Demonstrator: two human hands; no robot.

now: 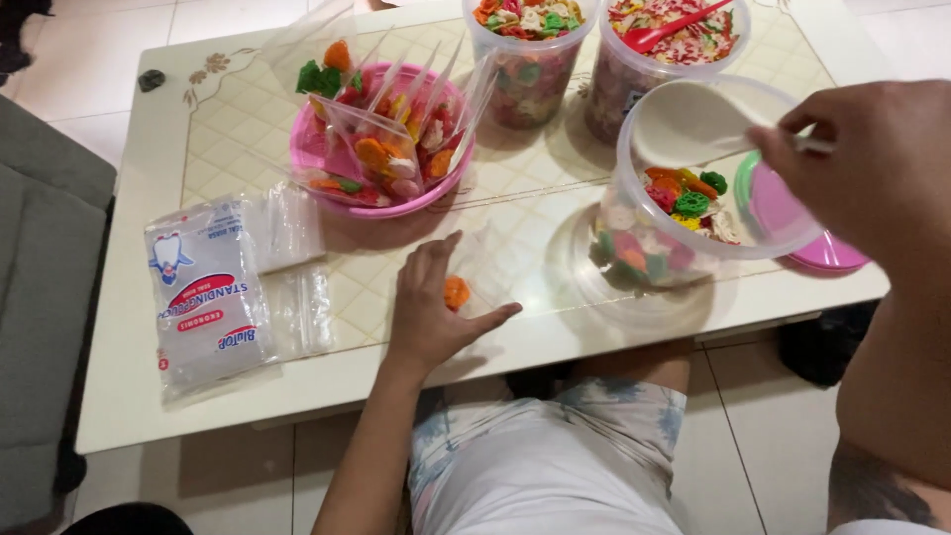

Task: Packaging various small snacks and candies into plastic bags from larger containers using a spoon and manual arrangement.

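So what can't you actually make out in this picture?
- Head view: the small clear bag under the left hand; the hand hides its opening.
- The white scoop: its handle is hidden in the right hand.
- Two back tubs: cut off by the top edge.

A: What's on the bench [139, 396]?
B: Cream top, patterned mid. Pink bowl [327, 159] w/ filled bags, three clear tubs [634, 159] of coloured snacks, pink lid [802, 238] far right.
A: Left side?
B: Packs of empty pouches [208, 297], lying flat.
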